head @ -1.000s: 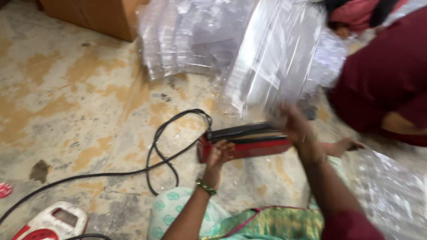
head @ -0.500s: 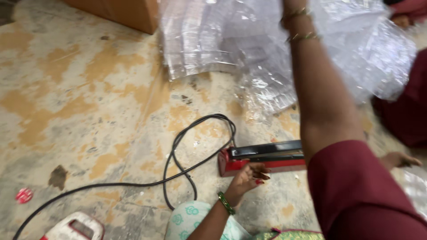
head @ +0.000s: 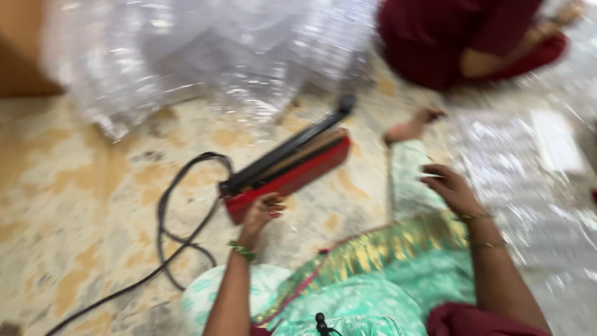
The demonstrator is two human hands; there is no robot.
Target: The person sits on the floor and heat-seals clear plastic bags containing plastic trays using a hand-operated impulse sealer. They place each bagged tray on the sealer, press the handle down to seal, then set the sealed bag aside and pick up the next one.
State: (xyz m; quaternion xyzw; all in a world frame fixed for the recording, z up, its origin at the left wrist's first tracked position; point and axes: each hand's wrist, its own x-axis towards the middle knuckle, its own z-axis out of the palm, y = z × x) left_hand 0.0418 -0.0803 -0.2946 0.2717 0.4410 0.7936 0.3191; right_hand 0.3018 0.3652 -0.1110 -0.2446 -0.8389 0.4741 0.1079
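Head: right hand point(head: 453, 188) now lowered, empty.

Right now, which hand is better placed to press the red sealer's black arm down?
The left hand: it already rests at the near end of the red sealer. The right hand hovers apart, over the knee.

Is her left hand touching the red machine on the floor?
Touching. In the head view the left hand rests its fingers on the near end of the red sealer machine, with no gap visible between them.
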